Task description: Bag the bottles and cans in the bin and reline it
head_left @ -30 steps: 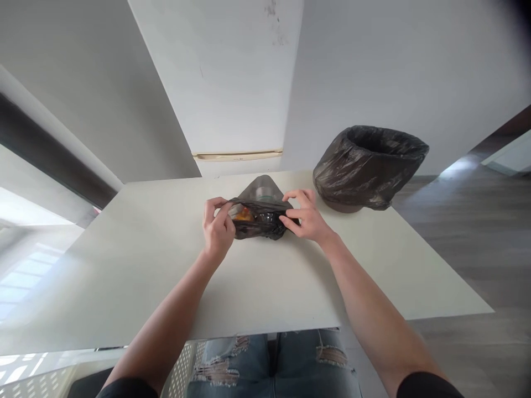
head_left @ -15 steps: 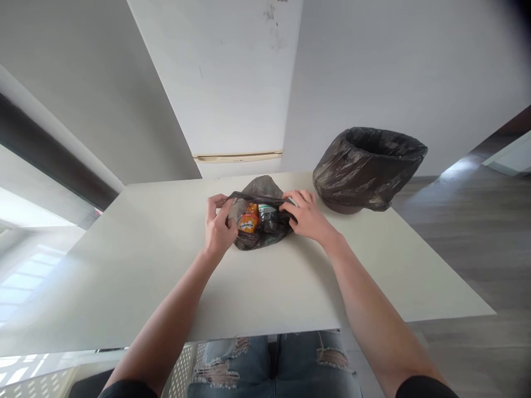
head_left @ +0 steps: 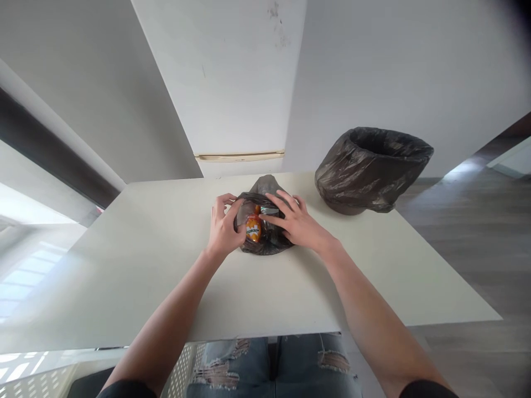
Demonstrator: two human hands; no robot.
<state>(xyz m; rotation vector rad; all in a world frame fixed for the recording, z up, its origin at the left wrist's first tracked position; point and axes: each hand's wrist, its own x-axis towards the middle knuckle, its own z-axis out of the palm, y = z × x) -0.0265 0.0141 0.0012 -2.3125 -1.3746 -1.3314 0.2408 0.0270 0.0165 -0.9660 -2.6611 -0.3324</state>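
If I tug the thin black bag (head_left: 269, 239) unevenly, its rim could tear or the orange bottle (head_left: 253, 229) inside tip | left hand (head_left: 224, 229) pinching the rim; right hand (head_left: 301, 224) splayed across the mouth, hold unclear | bag: crumpled, semi-sheer, gaping, on the white table (head_left: 166, 249)

Hands: two are showing, one left hand (head_left: 226, 229) and one right hand (head_left: 299, 222)
Bags: I'm counting two, a small bag (head_left: 265, 247) plus a bin bag (head_left: 357, 179)
Bin (head_left: 346, 209): just one is peeking out
Orange bottle (head_left: 253, 229): definitely spotting one
Sleeves (head_left: 128, 389) (head_left: 426, 389): two dark ones are poking in
Table (head_left: 166, 265): yep, one's sitting here
Jeans (head_left: 244, 367): one pair's showing lol
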